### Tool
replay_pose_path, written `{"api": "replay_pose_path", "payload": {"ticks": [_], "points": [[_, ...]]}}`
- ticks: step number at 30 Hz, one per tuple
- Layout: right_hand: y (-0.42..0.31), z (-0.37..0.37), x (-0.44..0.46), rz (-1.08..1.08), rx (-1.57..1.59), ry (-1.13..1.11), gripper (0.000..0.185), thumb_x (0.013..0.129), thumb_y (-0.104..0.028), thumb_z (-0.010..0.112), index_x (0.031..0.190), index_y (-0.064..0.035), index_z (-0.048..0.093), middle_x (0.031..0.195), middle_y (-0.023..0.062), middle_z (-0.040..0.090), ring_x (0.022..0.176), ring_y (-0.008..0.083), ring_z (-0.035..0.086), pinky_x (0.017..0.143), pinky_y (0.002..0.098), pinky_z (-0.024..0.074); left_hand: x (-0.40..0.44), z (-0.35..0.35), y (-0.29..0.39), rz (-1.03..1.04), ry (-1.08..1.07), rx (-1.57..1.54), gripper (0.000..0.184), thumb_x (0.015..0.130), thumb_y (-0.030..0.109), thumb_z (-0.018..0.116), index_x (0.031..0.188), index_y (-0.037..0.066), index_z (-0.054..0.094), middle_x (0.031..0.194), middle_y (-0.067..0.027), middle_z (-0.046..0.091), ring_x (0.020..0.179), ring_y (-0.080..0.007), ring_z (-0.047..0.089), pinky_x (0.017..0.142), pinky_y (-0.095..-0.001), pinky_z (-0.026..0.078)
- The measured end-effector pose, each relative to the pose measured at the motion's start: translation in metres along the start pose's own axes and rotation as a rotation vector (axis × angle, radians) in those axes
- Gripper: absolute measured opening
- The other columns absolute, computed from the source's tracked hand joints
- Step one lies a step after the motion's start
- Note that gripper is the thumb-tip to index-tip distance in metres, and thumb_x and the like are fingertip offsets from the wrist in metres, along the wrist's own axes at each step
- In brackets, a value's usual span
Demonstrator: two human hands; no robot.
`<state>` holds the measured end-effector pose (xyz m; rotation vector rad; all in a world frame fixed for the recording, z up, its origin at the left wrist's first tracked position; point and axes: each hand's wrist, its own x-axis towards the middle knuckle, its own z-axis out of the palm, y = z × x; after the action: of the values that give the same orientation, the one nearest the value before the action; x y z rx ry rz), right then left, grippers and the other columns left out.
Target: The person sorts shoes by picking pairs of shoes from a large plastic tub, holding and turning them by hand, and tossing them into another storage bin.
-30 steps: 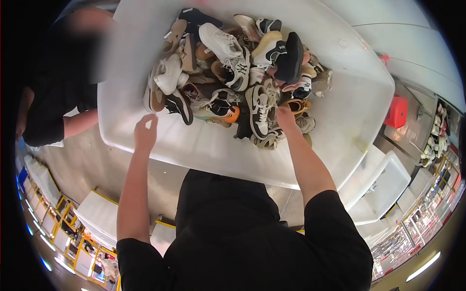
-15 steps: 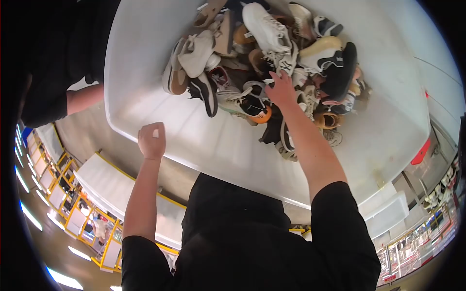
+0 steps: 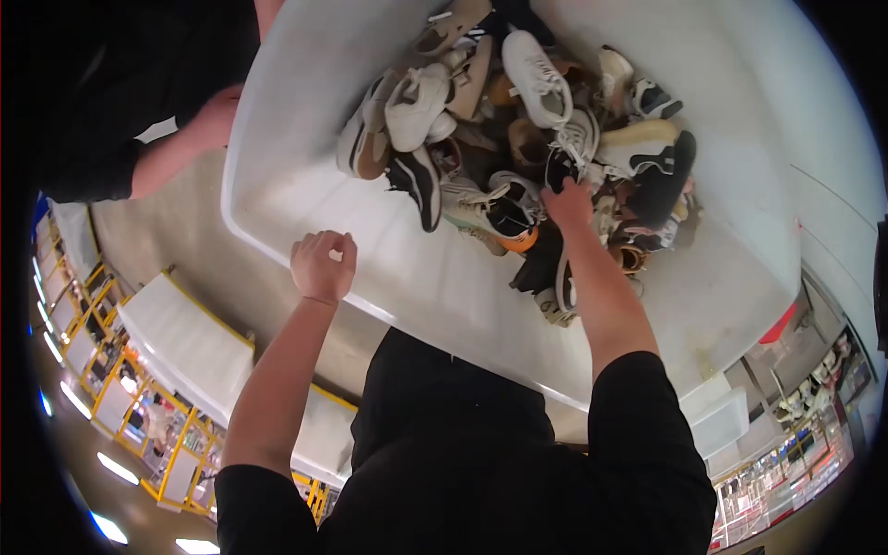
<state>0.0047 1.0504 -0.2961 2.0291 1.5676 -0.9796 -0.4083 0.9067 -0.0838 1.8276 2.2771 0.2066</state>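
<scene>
My right hand (image 3: 571, 203) reaches into a large white bin (image 3: 444, 319) and has its fingers closed on the heel end of a white lace-up sneaker (image 3: 580, 137) with a dark inside. The fingertips are partly hidden by the shoe's collar. Around it lies a heap of mixed shoes, among them a white sneaker (image 3: 535, 79), a black-and-white shoe (image 3: 416, 185) and a black-soled shoe (image 3: 668, 180). My left hand (image 3: 324, 265) hovers by the bin's near rim, curled into a loose fist with nothing in it.
At the left another person in black rests a hand (image 3: 217, 116) by the bin's outer wall. White-topped tables (image 3: 185, 338) and yellow-framed racks (image 3: 139, 425) stand behind on the left. A shelf with more shoes (image 3: 819, 379) is at the far right.
My right hand has closed on the sneaker and drawn its heel end toward me. My left hand has moved slightly right, its fingers loosening into a ring. The view has shifted.
</scene>
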Motion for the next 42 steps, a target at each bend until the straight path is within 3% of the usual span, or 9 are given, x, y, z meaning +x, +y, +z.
{"api": "replay_pose_path", "payload": {"ticks": [7, 11, 21, 25, 27, 32, 37, 39, 42], "points": [[0.042, 0.010, -0.086, 0.147, 0.304, 0.007, 0.079, 0.084, -0.057, 0.074, 0.136, 0.0005, 0.062, 0.143, 0.0275, 0.056, 0.135, 0.0433, 0.054, 0.109, 0.0499, 0.0473, 0.000, 0.001, 0.003, 0.051, 0.020, -0.019, 0.016, 0.086, 0.013, 0.070, 0.073, 0.015, 0.062, 0.073, 0.0015, 0.065, 0.073, -0.0242, 0.063, 0.074, -0.0410, 0.047], [0.070, 0.091, -0.140, 0.233, 0.550, 0.167, 0.077, 0.083, -0.055, 0.076, 0.129, 0.0056, 0.066, 0.129, 0.0281, 0.065, 0.128, 0.0436, 0.058, 0.107, 0.0466, 0.0474, 0.001, 0.000, 0.003, 0.054, 0.029, -0.027, 0.014, 0.086, 0.011, 0.068, 0.073, 0.014, 0.063, 0.073, 0.0016, 0.065, 0.072, -0.0240, 0.062, 0.073, -0.0402, 0.047], [0.098, 0.109, -0.165, 0.156, 0.649, 0.148, 0.062, 0.090, -0.045, 0.076, 0.119, 0.0078, 0.066, 0.114, 0.0233, 0.073, 0.110, 0.0352, 0.069, 0.095, 0.0422, 0.0510, 0.000, -0.001, -0.003, 0.099, 0.055, -0.080, 0.012, 0.086, 0.009, 0.063, 0.074, 0.012, 0.062, 0.073, -0.0001, 0.063, 0.071, -0.0248, 0.060, 0.072, -0.0397, 0.045], [0.073, 0.077, -0.174, 0.107, 0.270, 0.288, 0.058, 0.089, -0.045, 0.076, 0.117, 0.0055, 0.068, 0.126, 0.0277, 0.064, 0.122, 0.0433, 0.061, 0.102, 0.0474, 0.0487, -0.003, 0.000, -0.005, 0.111, 0.069, -0.090, 0.012, 0.086, 0.008, 0.063, 0.075, 0.012, 0.062, 0.073, -0.0009, 0.063, 0.071, -0.0252, 0.060, 0.072, -0.0401, 0.045], [0.049, 0.039, -0.176, 0.126, 0.317, 0.231, 0.057, 0.088, -0.045, 0.076, 0.117, 0.0042, 0.068, 0.137, 0.0290, 0.056, 0.131, 0.0469, 0.053, 0.106, 0.0494, 0.0465, -0.001, -0.001, -0.004, 0.115, 0.069, -0.098, 0.012, 0.087, 0.008, 0.062, 0.075, 0.011, 0.062, 0.073, -0.0020, 0.063, 0.071, -0.0259, 0.060, 0.072, -0.0404, 0.044], [0.039, -0.032, -0.123, -0.320, 0.308, 0.222, 0.064, 0.086, -0.048, 0.077, 0.127, 0.0001, 0.068, 0.141, 0.0288, 0.056, 0.132, 0.0413, 0.056, 0.109, 0.0441, 0.0462, -0.001, 0.001, -0.004, 0.122, 0.075, -0.097, 0.012, 0.088, 0.007, 0.062, 0.076, 0.010, 0.062, 0.073, -0.0038, 0.063, 0.071, -0.0269, 0.060, 0.072, -0.0405, 0.044], [0.008, -0.147, -0.045, -0.157, 0.396, -0.060, 0.059, 0.086, -0.038, 0.082, 0.123, 0.0051, 0.067, 0.124, 0.0217, 0.068, 0.107, 0.0266, 0.068, 0.091, 0.0396, 0.0537, -0.002, 0.003, -0.002, 0.108, 0.062, -0.096, 0.012, 0.088, 0.004, 0.062, 0.077, 0.009, 0.061, 0.074, -0.0043, 0.064, 0.071, -0.0270, 0.060, 0.073, -0.0405, 0.045], [-0.023, -0.208, -0.026, 0.042, 0.683, -0.014, 0.071, 0.083, -0.046, 0.081, 0.135, -0.0001, 0.065, 0.129, 0.0246, 0.068, 0.115, 0.0307, 0.068, 0.098, 0.0411, 0.0523, 0.000, 0.003, -0.001, 0.100, 0.053, -0.092, 0.011, 0.087, 0.004, 0.062, 0.078, 0.009, 0.062, 0.075, -0.0045, 0.064, 0.072, -0.0270, 0.060, 0.074, -0.0404, 0.045], [0.006, -0.195, 0.118, -0.013, 0.816, 0.163, 0.071, 0.083, -0.038, 0.078, 0.142, -0.0001, 0.062, 0.128, 0.0274, 0.069, 0.121, 0.0339, 0.067, 0.102, 0.0424, 0.0509, -0.003, 0.002, -0.001, 0.081, 0.024, -0.073, 0.010, 0.087, 0.003, 0.063, 0.078, 0.009, 0.062, 0.076, -0.0049, 0.065, 0.073, -0.0272, 0.060, 0.076, -0.0400, 0.046]]}}
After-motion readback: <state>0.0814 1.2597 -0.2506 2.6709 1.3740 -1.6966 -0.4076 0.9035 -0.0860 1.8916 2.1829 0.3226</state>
